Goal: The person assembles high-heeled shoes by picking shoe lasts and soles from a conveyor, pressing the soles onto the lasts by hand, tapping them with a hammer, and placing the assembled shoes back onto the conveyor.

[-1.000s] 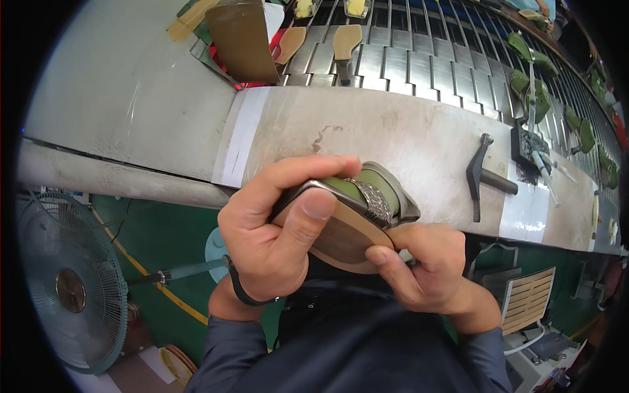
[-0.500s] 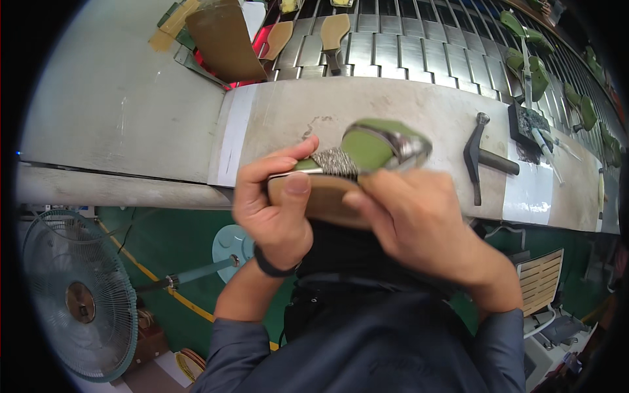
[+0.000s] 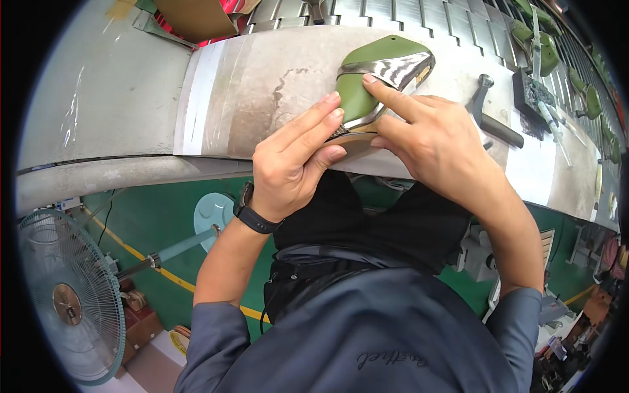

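Note:
A shoe on a green last (image 3: 359, 98) is held over the near edge of the workbench, its green heel end up and away from me. A shiny silver strap wraps around the last, and the pale sole faces me. My left hand (image 3: 291, 157) is closed around the front part, fingers on top and thumb by the sole, mostly covering a glittery band. My right hand (image 3: 439, 141) grips the right side, its index fingertip pressed on the silver strap's edge and its thumb close to the sole.
A hammer (image 3: 503, 132) lies on the bench right of my right hand. Beyond it sit a dark block (image 3: 529, 98) and a thin syringe-like tool (image 3: 553, 131). A slatted metal conveyor (image 3: 393, 16) runs behind, with green lasts at right. A fan (image 3: 69, 295) stands at lower left.
The shoe has turned so its green heel end points up and away, and the glittery band is now mostly hidden. Both hands have shifted with it. My view has tilted downward.

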### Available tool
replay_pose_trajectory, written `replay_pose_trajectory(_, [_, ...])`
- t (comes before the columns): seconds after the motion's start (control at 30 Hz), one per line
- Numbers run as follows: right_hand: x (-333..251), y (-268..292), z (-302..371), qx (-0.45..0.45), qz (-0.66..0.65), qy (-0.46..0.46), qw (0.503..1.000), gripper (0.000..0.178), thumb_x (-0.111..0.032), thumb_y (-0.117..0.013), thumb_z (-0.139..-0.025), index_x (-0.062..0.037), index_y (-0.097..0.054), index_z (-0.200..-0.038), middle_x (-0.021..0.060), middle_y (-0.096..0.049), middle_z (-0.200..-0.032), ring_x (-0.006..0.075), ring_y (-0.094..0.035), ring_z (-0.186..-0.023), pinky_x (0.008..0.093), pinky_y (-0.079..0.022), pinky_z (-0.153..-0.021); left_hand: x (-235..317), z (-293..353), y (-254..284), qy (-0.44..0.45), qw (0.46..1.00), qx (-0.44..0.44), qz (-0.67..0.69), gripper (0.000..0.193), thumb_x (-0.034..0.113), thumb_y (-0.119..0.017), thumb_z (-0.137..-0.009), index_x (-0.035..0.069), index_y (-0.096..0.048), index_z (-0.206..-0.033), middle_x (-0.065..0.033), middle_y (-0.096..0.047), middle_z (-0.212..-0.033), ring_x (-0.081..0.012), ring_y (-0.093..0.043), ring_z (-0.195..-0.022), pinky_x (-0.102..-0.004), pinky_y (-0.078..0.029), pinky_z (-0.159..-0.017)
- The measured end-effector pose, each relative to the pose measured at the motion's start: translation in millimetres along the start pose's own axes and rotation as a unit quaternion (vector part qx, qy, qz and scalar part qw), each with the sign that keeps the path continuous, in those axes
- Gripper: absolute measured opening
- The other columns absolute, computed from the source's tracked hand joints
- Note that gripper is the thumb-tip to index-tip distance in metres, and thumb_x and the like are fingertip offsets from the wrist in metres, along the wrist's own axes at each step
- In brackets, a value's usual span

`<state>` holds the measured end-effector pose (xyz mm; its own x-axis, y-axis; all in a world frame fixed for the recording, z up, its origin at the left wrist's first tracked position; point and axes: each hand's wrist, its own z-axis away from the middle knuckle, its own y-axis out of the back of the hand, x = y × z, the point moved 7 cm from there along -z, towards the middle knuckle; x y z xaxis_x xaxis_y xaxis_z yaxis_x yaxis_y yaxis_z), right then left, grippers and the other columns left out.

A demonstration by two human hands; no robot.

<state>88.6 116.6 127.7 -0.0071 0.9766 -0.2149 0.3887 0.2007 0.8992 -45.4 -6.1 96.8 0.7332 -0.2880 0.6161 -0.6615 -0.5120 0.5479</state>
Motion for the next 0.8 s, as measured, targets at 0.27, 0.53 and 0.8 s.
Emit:
replay_pose_trajectory(0.27, [0.7,0.9,-4.8,0.016,0.005,0.027,0.999,0.016,-0.017,-0.075,-0.080,-0.0024,-0.069,-0.085,0.0224,-0.073,-0.125,0.0266,-0.076,-0.084,0.0389,-0.060,-0.076,15.0,-10.8,0.0,-0.034,0.995,0.025,-0.091,0.035,0.005,-0.085,-0.083,0.000,-0.076,-0.116,-0.0201,-0.075,-0.124,-0.0355,-0.076,-0.110,-0.0399,-0.062,-0.093])
replay_pose_trajectory(0.53, [12.5,24.8,7.0,-0.006,0.118,-0.059,0.991,0.023,-0.017,-0.081,-0.082,-0.0039,-0.068,-0.096,0.0155,-0.071,-0.130,0.0302,-0.072,-0.092,0.0399,-0.058,-0.088,26.9,-72.9,-9.5,0.123,0.955,-0.138,-0.231,0.032,0.022,-0.087,-0.085,-0.002,-0.072,-0.098,-0.0179,-0.076,-0.099,-0.0347,-0.074,-0.086,-0.0399,-0.058,-0.074])
replay_pose_trajectory(0.8, [19.2,77.7,30.7,0.058,0.171,-0.135,0.974,0.034,0.000,-0.070,-0.080,-0.0058,-0.072,-0.113,0.0162,-0.071,-0.120,0.0312,-0.071,-0.098,0.0397,-0.057,-0.083,-69.6,-176.5,-114.7,0.098,0.951,-0.293,-0.003,0.047,0.034,-0.083,-0.088,-0.002,-0.069,-0.114,-0.0147,-0.073,-0.098,-0.0199,-0.071,-0.084,-0.0334,-0.056,-0.080])
